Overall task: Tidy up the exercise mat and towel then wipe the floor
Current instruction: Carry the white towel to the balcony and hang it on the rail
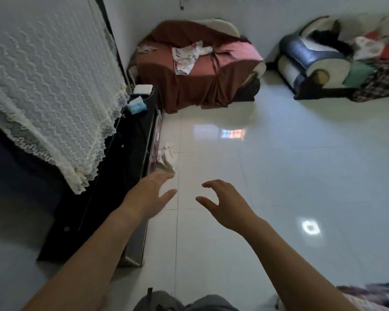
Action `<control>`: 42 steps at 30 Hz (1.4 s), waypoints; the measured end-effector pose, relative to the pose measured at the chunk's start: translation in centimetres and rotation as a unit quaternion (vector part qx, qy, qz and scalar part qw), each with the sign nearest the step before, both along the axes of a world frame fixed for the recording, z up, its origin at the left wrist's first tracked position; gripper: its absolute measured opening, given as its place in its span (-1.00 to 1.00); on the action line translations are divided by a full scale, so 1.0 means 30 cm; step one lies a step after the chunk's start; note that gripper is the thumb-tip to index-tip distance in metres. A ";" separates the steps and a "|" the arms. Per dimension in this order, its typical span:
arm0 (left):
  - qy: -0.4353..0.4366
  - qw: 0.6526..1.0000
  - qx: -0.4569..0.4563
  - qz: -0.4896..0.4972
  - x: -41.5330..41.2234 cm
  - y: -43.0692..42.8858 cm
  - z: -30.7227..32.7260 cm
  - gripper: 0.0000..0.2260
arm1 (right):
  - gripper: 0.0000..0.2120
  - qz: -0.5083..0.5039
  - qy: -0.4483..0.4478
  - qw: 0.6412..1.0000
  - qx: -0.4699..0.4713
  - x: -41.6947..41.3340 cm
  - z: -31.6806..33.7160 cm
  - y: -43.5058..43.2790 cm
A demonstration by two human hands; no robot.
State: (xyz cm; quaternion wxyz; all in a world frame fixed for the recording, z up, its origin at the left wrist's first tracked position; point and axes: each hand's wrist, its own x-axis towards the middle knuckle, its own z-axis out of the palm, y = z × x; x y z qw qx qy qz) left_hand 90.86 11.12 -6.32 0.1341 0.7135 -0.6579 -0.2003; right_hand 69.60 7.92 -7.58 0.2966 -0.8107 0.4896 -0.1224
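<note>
Both hands, left hand [149, 194] and right hand [225, 203], are reaching out open and empty toward the crumpled cloth [167, 158] lying on the tiled floor [279, 164] beside the dark cabinet [126, 153]. Wiping step is seemingly starting (no mat in view); next move is calling for bending down and gripping it.

The floor [279, 176] was glossy white tile with thin grey joints, and a crumpled cloth [166, 157] on it at the left was off-white, while the cabinet [121, 158] beside it was black with a white-and-blue box [137, 104] at its far end. Over the near left hung a cream lace cover [47, 86] with a wavy zigzag pattern and a scalloped edge. At the far wall one sofa [195, 70] was draped in reddish-brown cloth under a white floral-printed rag [185, 57], and the right sofa [312, 57] was dark blue and cream, bearing a green cushion [357, 75] and a dark plaid blanket [384, 84].
</note>
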 end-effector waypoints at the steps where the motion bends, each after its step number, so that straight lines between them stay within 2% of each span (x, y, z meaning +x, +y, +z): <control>1: -0.004 1.000 0.000 -0.011 -0.021 -0.038 0.002 -0.57 | -0.50 -0.015 -0.005 1.000 -0.001 -0.029 0.001 -0.023; 6: -0.003 0.999 0.003 -0.043 -0.063 -0.205 -0.022 -0.57 | -0.51 -0.056 -0.019 0.998 0.004 -0.117 -0.005 -0.129; 13: 0.038 0.999 0.020 -0.024 -0.033 -0.432 -0.089 -0.57 | -0.52 -0.067 -0.015 0.998 0.004 -0.087 -0.030 -0.368; 31: 0.028 0.999 0.024 0.023 0.462 -1.338 -0.099 -0.62 | -0.51 0.000 0.017 1.000 0.018 0.385 -0.050 -1.371; 37: 0.005 0.996 0.050 0.074 0.611 -1.562 -0.133 -0.61 | -0.52 0.046 0.015 0.998 0.040 0.518 -0.137 -1.691; 42: -0.018 0.988 0.096 0.118 0.724 -1.843 -0.205 -0.58 | -0.54 0.093 0.006 0.994 0.063 0.643 -0.239 -2.065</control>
